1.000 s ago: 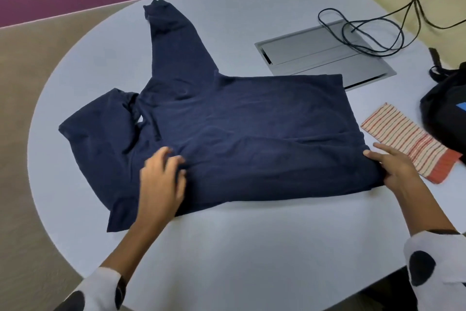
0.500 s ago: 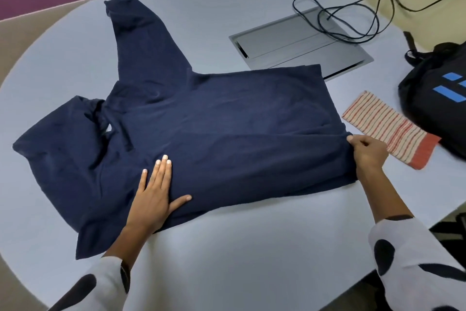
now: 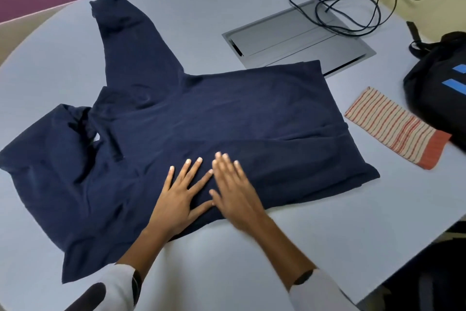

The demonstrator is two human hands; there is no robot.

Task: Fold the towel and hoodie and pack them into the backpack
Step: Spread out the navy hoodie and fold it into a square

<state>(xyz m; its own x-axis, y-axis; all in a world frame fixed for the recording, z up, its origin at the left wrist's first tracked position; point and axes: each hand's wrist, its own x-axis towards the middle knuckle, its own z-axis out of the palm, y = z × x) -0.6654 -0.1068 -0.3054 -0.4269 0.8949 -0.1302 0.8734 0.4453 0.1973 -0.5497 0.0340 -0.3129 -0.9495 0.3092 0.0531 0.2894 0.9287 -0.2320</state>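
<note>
ten fingers lie straight and spread, gripping nothing: the left hand (image 3: 180, 199) and right hand (image 3: 235, 191) press flat, side by side, on the near edge of the hoodie (image 3: 201, 119), likely to smooth the cloth and pin it before a fold. the right hand is blurred, so how firmly it presses i cannot tell. the hoodie lies spread over the worktop (image 3: 227, 268), one sleeve stretched toward the far side, hood bunched at the left. the striped towel (image 3: 396, 126) sits folded just beside its right hem, close to the backpack (image 3: 438, 89), probably staged for packing. cables (image 3: 335, 13) trail over a grey hatch (image 3: 297, 38) beyond.
</note>
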